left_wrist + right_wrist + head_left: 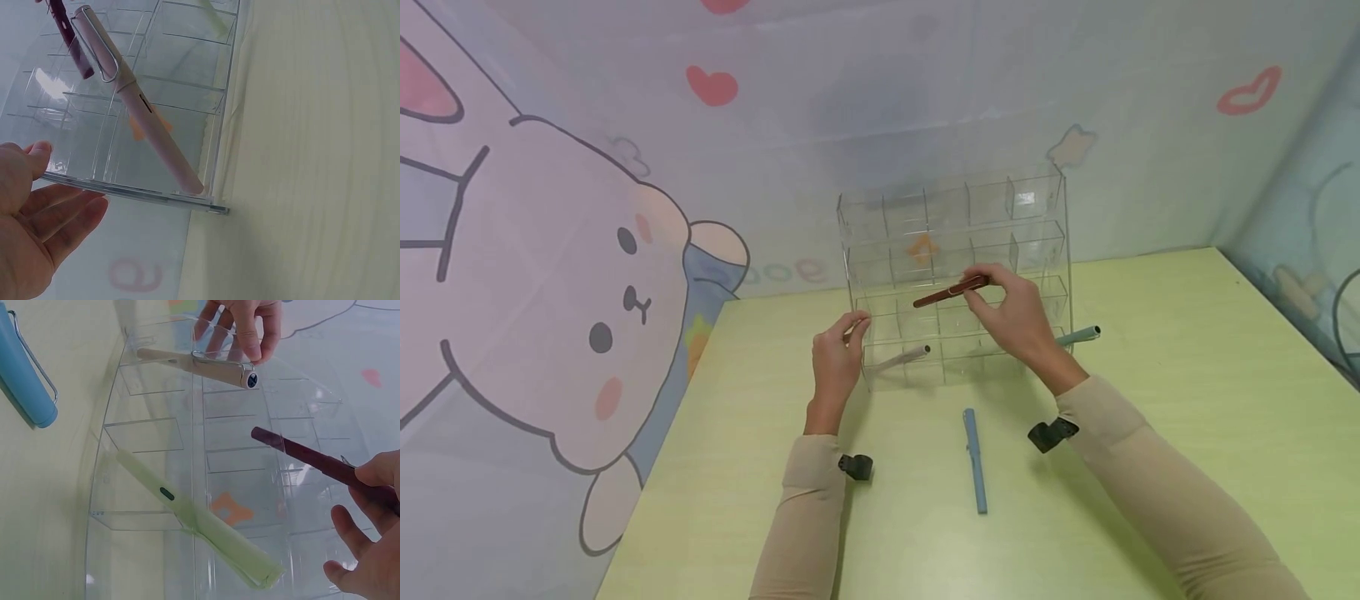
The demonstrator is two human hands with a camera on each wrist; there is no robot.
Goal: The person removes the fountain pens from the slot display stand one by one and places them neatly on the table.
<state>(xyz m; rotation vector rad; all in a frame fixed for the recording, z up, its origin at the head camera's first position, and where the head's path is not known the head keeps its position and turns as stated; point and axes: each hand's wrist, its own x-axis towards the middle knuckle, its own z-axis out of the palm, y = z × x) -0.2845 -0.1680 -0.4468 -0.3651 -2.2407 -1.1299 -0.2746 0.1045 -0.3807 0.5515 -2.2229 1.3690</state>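
Observation:
A clear, tiered acrylic pen rack [850, 271] with many compartments stands at the back of the table. My left hand [837, 358] grips its left side panel [137, 192], thumb on one face and fingers on the other. Between thumb and fingers, my right hand [1018, 317] pinches a dark red pen [936, 297] in front of the middle tiers, its free end pointing left. A pale pink pen [147, 119] leans in the lowest tier at the left end. Toward the right end of that tier, a light green pen [219, 540] sits tilted.
A blue pen [975, 462] lies on the light green-yellow table [910, 533] in front of the rack, between my forearms. Behind the rack hangs a printed cloth backdrop [790, 125]. Small black cameras [1052, 434] are strapped to both wrists.

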